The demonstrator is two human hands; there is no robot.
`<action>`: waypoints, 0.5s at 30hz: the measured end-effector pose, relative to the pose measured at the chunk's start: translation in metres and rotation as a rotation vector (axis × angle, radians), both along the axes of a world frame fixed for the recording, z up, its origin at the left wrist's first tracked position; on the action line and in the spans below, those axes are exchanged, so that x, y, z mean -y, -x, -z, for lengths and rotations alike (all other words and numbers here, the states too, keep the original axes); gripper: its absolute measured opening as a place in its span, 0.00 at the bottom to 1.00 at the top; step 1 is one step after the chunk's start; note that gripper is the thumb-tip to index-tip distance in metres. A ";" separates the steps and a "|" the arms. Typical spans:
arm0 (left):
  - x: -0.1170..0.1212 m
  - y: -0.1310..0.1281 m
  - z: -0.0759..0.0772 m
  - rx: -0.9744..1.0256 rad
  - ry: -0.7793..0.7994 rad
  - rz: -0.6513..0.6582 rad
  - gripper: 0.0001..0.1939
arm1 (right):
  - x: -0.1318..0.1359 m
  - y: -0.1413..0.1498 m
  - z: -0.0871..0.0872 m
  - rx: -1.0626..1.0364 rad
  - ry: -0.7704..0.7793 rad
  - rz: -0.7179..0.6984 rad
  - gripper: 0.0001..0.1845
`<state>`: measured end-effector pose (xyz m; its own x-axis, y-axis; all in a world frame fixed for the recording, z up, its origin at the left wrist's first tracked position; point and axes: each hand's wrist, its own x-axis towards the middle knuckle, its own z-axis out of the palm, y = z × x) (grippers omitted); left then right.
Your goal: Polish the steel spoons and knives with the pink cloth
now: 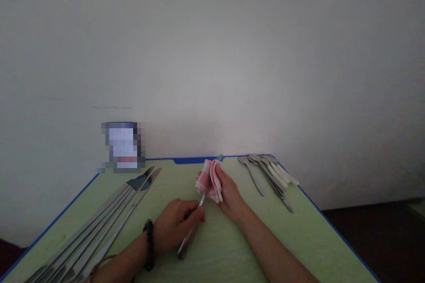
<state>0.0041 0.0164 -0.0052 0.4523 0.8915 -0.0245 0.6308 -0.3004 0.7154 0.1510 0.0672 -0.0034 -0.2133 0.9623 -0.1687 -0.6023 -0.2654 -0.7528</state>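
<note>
Two grips: left hand (177,223) on utensil (201,202), right hand (229,191) on cloth (204,180) hiding its middle; we log long cutlery (125,213) left, shorter pieces (270,179) right.

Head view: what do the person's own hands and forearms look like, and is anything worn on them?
The left hand has a chunky black bracelet, apparently beaded, around its wrist; the right hand shows nothing worn. Neither has a glove, and no sleeve shows on the visible forearms.
</note>
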 end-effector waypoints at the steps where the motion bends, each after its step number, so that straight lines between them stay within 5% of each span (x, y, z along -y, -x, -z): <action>1: 0.000 0.000 0.001 -0.008 0.005 -0.003 0.22 | 0.000 0.000 0.000 -0.003 0.003 0.010 0.22; 15: 0.000 0.000 0.000 -0.005 -0.018 -0.004 0.22 | 0.001 -0.002 0.001 0.023 -0.008 0.006 0.17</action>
